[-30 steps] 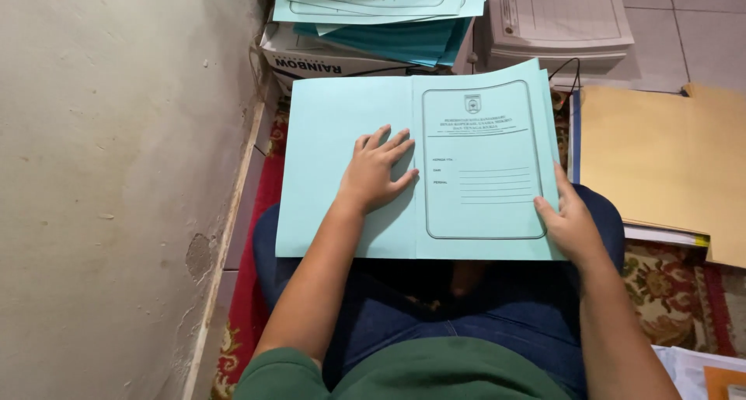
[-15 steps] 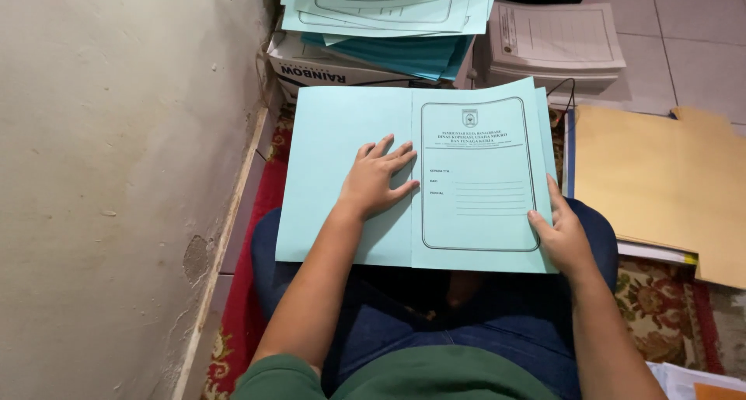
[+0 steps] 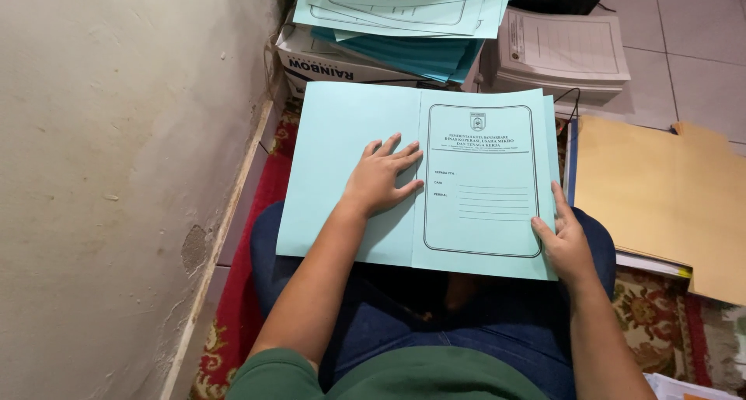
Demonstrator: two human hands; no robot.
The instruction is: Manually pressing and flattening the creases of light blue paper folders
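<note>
**Opened Pale Turquoise Card Folder, Held Flat on the Lap**

Item: one pale turquoise card folder, laid open across the lap of a seated person in dark blue denim and a green top. The right panel is printed with a rounded black border, a small crest and ruled lines; the left panel is plain. The card is thin, matte and smooth, with a straight centre crease.

Hold: the left hand is laid palm down on the plain panel, fingers spread and flat beside the crease; nothing is grasped, and the sheet appears to be pressed open. The right hand is set at the folder's lower right edge, thumb on top of the printed panel; the fingers beneath are hidden, so the edge is judged to be pinched lightly, probably for steadying.

Surroundings:
- A stack of matching turquoise folders is piled loosely on a white cardboard box, just beyond the open folder.
- A pile of white printed paper sheets is set on the pale tiled floor.
- Tan manila card folders lie to the right, edges slightly curled.
- A red patterned woven rug is spread below.
- A rough, stained plaster wall stands on the left.
</note>
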